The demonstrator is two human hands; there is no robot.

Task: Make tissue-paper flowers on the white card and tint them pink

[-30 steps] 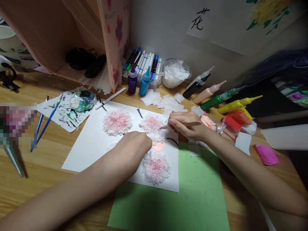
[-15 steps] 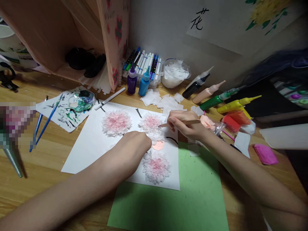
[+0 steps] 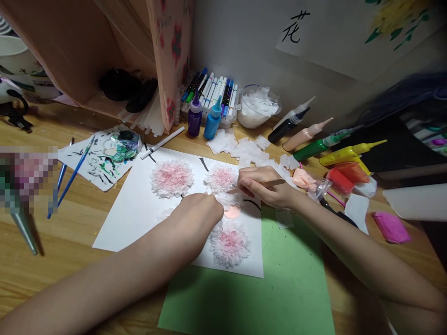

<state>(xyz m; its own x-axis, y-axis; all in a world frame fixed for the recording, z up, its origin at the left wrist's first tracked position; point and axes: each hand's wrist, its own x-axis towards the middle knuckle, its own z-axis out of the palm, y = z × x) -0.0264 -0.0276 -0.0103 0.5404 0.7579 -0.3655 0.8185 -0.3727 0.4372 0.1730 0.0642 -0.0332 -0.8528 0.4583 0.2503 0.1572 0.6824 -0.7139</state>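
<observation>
Head camera: A right hand [image 3: 260, 186] is gripping a stick [image 3: 275, 183] in closed fingers, its tip pointing to roughly 9 o'clock, near the flower [image 3: 220, 178] at the sheet's 2 o'clock. A left hand [image 3: 200, 209] is curling over the middle of the sheet [image 3: 129, 209], fingertips hidden; whether it is holding anything cannot be told. Other flowers [image 3: 171, 179] are sitting at 10 and 4 o'clock, a peach disc [image 3: 232, 212] at 3.

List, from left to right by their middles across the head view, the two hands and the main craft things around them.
Paint-smeared palette sheet → upper-left pink-and-white paper flower → left hand → peach circle → right hand → peach lump → magenta packet.
</observation>
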